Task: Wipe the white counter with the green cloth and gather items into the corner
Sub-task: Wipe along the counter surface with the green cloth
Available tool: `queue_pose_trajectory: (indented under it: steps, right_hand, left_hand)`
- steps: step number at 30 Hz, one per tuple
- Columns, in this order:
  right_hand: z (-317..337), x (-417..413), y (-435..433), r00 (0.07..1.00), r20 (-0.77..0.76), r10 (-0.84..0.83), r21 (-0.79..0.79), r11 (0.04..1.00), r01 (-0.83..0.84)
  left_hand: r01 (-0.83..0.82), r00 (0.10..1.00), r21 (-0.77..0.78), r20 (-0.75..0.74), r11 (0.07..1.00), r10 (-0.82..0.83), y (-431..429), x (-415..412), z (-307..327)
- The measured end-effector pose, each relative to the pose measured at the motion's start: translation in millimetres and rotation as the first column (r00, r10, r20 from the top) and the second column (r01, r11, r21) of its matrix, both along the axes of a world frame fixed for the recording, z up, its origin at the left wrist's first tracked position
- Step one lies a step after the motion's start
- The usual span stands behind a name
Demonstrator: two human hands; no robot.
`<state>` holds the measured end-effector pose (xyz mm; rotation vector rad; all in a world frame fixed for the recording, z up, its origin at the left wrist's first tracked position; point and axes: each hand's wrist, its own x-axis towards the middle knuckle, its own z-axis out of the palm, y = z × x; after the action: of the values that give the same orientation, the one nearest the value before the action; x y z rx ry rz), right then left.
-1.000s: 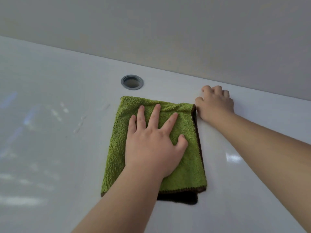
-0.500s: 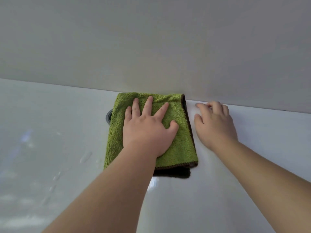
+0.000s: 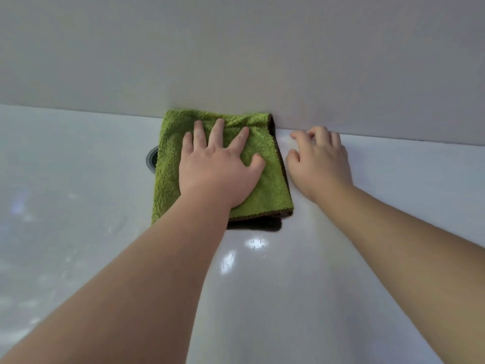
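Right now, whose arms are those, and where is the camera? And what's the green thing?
There is no machine here, just a person. The camera sits on the person's head and looks down. That is why you see both arms reaching forward, as if they were your own. The left hand lies flat with its fingers spread. It presses a folded green cloth onto the white counter, right up against the wall. The right hand rests beside the cloth, its bent fingers touching the counter, and it seems to hold nothing. A grey ring set in the counter peeks out from under the cloth's left edge.
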<state>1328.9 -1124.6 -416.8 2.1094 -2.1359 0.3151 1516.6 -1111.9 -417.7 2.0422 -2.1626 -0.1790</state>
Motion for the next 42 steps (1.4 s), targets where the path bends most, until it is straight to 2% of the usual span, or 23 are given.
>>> queue_pose_trajectory:
  steps: [6,11,15,23,30,36,42]
  right_hand:
    - [9,1,8,0.994,-0.108,0.009,0.077,0.997,-0.001]
    - [16,11,34,1.0,-0.013,0.009,0.12,0.993,-0.008]
    - [14,24,68,0.998,0.004,0.062,0.174,0.983,-0.061]
    - [15,29,109,0.993,0.038,0.111,0.122,0.986,-0.115]
    - [19,43,125,0.987,0.083,0.136,0.158,0.976,-0.148]
    - [19,61,125,0.982,0.097,0.163,0.172,0.969,-0.178]
    - [18,69,120,0.979,0.108,0.173,0.169,0.967,-0.189]
  left_hand:
    - [0.031,1.0,0.005,-0.002,0.999,-0.031,52,5,-2]
    - [0.043,0.998,0.001,-0.034,0.999,-0.043,113,11,0]
    - [0.043,0.998,-0.002,-0.04,0.999,-0.043,156,16,2]
    - [0.02,0.998,-0.016,-0.065,1.0,-0.022,233,28,2]
    - [-0.026,0.997,-0.034,-0.077,0.999,0.023,296,39,4]
    - [-0.038,0.997,-0.018,-0.068,0.999,0.037,329,43,6]
    - [-0.087,0.992,-0.013,-0.093,0.996,0.085,315,45,6]
